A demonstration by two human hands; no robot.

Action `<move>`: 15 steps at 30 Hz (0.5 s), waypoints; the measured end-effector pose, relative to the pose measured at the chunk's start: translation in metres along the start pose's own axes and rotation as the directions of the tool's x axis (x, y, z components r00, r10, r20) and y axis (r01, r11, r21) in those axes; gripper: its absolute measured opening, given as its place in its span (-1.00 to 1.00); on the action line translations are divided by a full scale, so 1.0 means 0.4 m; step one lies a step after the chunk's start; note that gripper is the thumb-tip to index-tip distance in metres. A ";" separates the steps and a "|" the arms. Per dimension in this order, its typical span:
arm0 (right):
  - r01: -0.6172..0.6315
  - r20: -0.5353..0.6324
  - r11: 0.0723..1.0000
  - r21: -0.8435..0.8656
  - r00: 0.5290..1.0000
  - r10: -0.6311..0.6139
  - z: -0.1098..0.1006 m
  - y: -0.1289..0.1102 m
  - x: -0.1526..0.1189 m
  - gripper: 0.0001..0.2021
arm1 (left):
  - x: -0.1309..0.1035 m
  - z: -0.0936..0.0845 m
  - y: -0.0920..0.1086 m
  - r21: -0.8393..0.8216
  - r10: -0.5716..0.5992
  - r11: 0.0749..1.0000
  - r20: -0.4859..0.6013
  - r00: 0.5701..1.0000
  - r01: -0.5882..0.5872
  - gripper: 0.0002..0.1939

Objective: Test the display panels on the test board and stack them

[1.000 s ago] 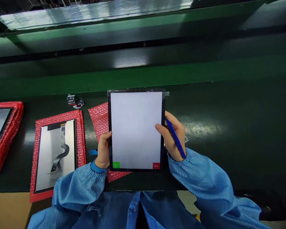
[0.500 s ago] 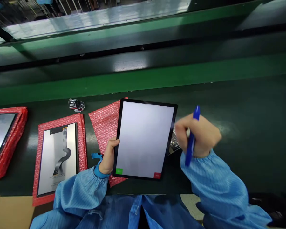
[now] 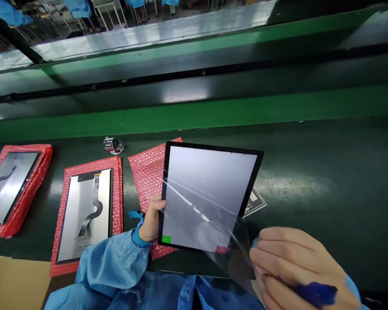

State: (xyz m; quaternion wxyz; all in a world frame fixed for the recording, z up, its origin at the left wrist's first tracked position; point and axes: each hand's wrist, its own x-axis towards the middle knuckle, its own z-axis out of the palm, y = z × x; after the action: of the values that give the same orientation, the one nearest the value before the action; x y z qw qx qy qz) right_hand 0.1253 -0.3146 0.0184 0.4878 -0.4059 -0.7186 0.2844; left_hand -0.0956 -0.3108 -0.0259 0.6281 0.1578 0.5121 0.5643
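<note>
My left hand (image 3: 152,217) gripped the lit screen panel (image 3: 210,196) by its lower left edge, thumb on the black border and the other fingers hidden behind, tilting it up off the worktop (image 3: 310,206). My right hand (image 3: 297,269) was closed round two things at once: a blue pen (image 3: 313,293) tucked under the fingers, and the corner of a clear film (image 3: 213,215) that I was peeling from the glass. The film hung loose from the panel's lower right corner toward my right hand, creased and shining across the white display.

To do this peel well, I judged I should pull low and slow, diagonally across the glass, hold the panel by its rim only, and keep the pen tip away from the screen.

The panel sat above a red bubble sheet (image 3: 145,172), between my hands, touching the left and joined to the right only through the film. To the left another panel lay face down on a red sheet (image 3: 89,213), and beyond it a stack (image 3: 16,189). A small counter (image 3: 113,145) stood behind.
</note>
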 end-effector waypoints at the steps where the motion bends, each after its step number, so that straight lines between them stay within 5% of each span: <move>1: 0.040 0.013 0.998 -0.039 0.999 -0.040 0.000 -0.010 0.004 -0.84 | 0.000 0.000 0.001 0.000 0.002 1.000 0.007 1.000 -0.002 -0.84; 7: 0.256 0.150 0.939 -0.228 0.962 -0.226 -0.037 -0.043 0.043 -0.82 | 0.005 -0.003 0.002 -0.022 0.039 0.999 -0.053 0.998 -0.041 -0.86; 11: 0.464 0.314 0.865 -0.190 0.864 -0.394 -0.071 -0.048 0.070 -0.74 | 0.002 -0.003 0.001 -0.005 0.010 1.000 -0.054 0.998 -0.010 -0.84; 13: 0.435 0.353 0.891 -0.129 0.860 -0.369 -0.068 -0.058 0.080 -0.74 | 0.001 0.002 0.004 -0.010 0.014 1.000 -0.077 0.997 -0.015 -0.84; 15: 0.331 0.274 0.938 -0.101 0.916 -0.294 -0.058 -0.067 0.087 -0.75 | 0.001 0.007 0.009 -0.010 0.013 1.000 -0.121 0.993 -0.014 -0.83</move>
State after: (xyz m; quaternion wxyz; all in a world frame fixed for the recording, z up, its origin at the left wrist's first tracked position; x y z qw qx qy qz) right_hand 0.1319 -0.2980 0.0650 0.3998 -0.2802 -0.8497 0.1993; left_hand -0.0952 -0.3081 -0.0219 0.5930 0.1236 0.5450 0.5797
